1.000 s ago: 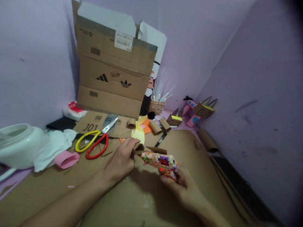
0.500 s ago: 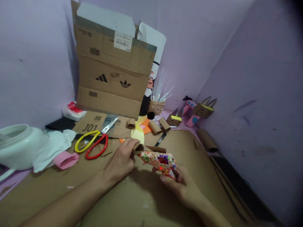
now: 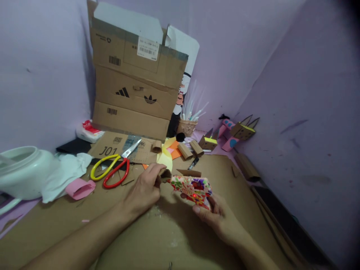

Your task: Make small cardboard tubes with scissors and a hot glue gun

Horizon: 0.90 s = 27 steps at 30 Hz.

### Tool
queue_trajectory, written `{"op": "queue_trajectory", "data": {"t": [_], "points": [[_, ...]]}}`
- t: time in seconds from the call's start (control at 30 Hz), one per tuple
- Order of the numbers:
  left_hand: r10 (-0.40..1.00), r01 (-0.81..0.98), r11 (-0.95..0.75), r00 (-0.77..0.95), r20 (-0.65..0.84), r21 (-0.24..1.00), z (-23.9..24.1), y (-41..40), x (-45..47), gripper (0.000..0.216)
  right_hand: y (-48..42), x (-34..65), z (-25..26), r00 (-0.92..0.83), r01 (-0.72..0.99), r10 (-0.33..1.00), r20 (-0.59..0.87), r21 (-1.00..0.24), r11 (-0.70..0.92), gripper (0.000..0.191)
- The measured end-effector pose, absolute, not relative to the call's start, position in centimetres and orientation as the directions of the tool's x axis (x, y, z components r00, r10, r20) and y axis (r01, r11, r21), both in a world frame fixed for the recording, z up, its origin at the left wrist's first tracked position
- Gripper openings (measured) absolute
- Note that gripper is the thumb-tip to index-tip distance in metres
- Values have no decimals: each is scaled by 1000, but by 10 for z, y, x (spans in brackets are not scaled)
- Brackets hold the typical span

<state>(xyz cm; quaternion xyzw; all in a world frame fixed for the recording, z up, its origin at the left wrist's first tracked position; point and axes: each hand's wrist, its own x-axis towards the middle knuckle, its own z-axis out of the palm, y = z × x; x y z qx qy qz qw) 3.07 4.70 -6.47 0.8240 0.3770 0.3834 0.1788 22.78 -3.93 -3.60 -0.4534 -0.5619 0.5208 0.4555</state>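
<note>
My right hand (image 3: 216, 217) grips a glue gun (image 3: 192, 188) with a flowered body and a small red light, its nozzle pointing left. My left hand (image 3: 144, 187) pinches a small brown cardboard roll (image 3: 165, 174) right at that nozzle; the two touch. Both hands hover just above the brown cardboard sheet (image 3: 157, 240) that covers the floor. A flat cardboard strip (image 3: 189, 173) lies just behind the glue gun.
Scissors (image 3: 112, 169) with yellow and red handles lie to the left, beside a pink paper piece (image 3: 79, 188) and a white tub (image 3: 22, 171). A tall cardboard box (image 3: 135, 78) stands behind. A basket of sticks (image 3: 186, 126), cardboard rolls (image 3: 190, 149) and cardboard figures (image 3: 236, 133) sit at the back right.
The glue gun has lifted slightly and shifted a little toward the cardboard roll. My left hand keeps its pinch on the roll in the same place.
</note>
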Motion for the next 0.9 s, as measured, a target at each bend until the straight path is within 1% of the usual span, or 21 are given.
{"op": "queue_trajectory", "data": {"t": [0.07, 0.23, 0.43, 0.6, 0.9], "points": [[764, 491, -645, 413, 495, 585, -66, 48, 30, 54, -39, 229, -36, -182, 42, 982, 41, -998, 50, 42], [767, 492, -642, 407, 496, 589, -64, 48, 31, 56, -38, 229, -38, -198, 69, 979, 41, -996, 56, 36], [734, 465, -679, 453, 506, 568, -64, 46, 30, 58, -38, 227, -39, -205, 50, 978, 34, -998, 45, 38], [720, 454, -693, 461, 518, 560, -64, 46, 31, 57, -39, 227, -42, -195, 103, 981, 10, -994, 31, 35], [738, 464, -673, 469, 484, 576, -64, 45, 30, 58, -41, 227, -44, -143, 177, 990, 6, -984, 31, 26]]}}
